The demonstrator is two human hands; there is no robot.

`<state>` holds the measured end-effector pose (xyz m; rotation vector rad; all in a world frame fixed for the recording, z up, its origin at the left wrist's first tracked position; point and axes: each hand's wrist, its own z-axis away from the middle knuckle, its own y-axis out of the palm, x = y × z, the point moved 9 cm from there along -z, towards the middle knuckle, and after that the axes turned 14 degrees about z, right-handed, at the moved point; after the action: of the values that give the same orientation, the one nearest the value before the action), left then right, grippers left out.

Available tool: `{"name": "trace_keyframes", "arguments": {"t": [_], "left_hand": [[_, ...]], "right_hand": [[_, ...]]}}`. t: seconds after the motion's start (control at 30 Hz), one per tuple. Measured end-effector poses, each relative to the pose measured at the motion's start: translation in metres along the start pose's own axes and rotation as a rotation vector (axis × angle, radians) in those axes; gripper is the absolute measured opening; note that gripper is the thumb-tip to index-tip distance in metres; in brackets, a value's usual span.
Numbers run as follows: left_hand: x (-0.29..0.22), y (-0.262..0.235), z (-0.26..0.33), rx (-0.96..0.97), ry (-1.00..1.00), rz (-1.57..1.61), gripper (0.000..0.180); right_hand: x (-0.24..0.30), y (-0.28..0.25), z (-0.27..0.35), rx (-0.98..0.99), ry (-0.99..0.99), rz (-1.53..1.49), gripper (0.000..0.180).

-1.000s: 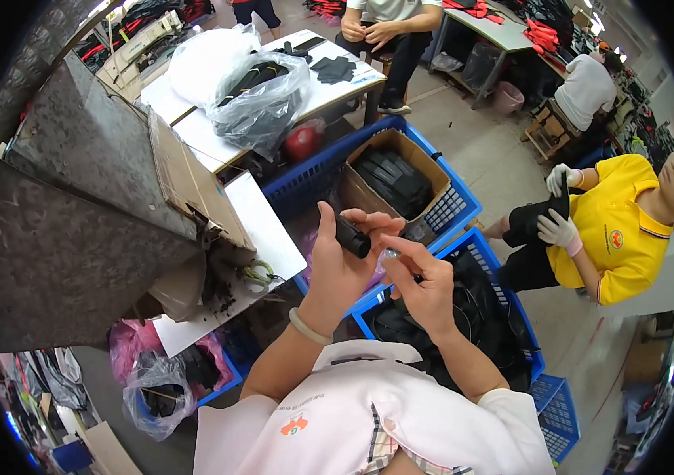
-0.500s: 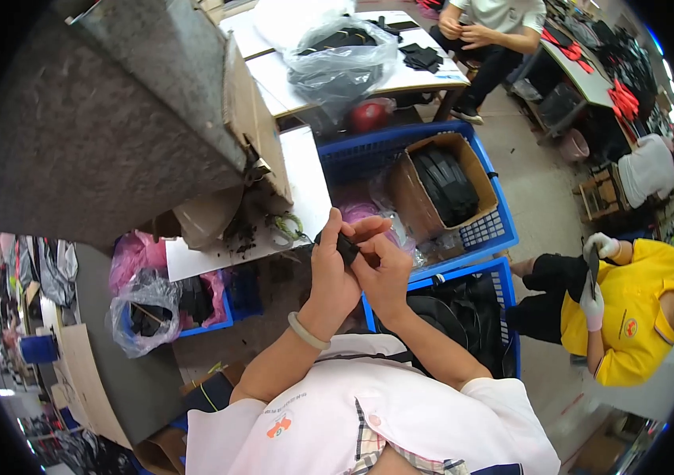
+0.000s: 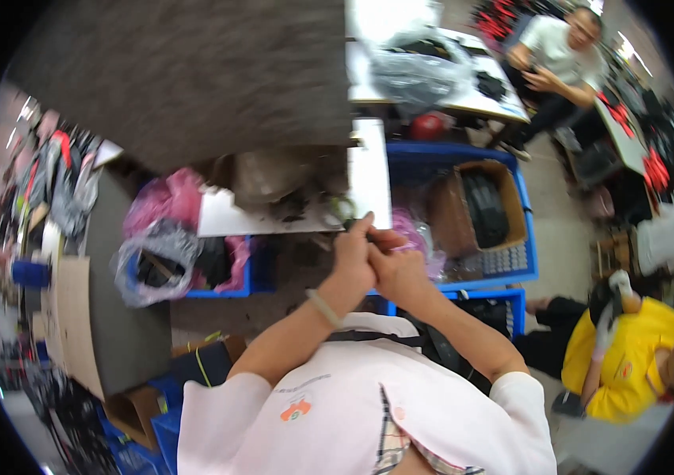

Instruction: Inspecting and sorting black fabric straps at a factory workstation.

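Note:
My left hand (image 3: 354,260) and my right hand (image 3: 402,273) are held together in front of my chest, by the near edge of a white tabletop (image 3: 370,178). Both are closed, their fingers bent around a small black piece (image 3: 350,225) that the fingers mostly hide. My left wrist wears a pale bangle. Just beyond my left fingertips, a greenish loop-shaped thing (image 3: 342,209) lies on the white top, too blurred to name. Dark scraps (image 3: 289,207) are scattered to its left, under a large grey-brown panel.
The grey-brown panel (image 3: 194,79) overhangs the far left. Blue crates stand right, one (image 3: 533,237) with a carton (image 3: 448,214) of black pieces. Bagged black pieces (image 3: 155,265) lie left. A person in yellow (image 3: 630,356) works at right; another sits at far right (image 3: 563,59).
My view has turned, so the surroundings sit farther right. My hands stay together, and the black piece that showed between them is now mostly covered by fingers.

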<state>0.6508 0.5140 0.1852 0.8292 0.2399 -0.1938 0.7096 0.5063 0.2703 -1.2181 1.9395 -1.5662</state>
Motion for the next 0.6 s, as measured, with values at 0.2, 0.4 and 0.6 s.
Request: {"name": "trace_keyframes", "arguments": {"t": [0.2,0.4,0.6], "left_hand": [[-0.064,-0.061,0.001,0.039,-0.020,0.351,0.025],[-0.147,-0.135,0.030,-0.035,-0.064,0.696,0.040],[-0.245,-0.183,0.057,0.054,0.132,0.752,0.044]], "right_hand": [[0.052,0.073,-0.040,0.323,-0.096,-0.012,0.032],[0.145,0.105,-0.076,0.491,-0.078,-0.603,0.053],[0.222,0.124,-0.128,0.509,-0.020,-0.712,0.031]]}}
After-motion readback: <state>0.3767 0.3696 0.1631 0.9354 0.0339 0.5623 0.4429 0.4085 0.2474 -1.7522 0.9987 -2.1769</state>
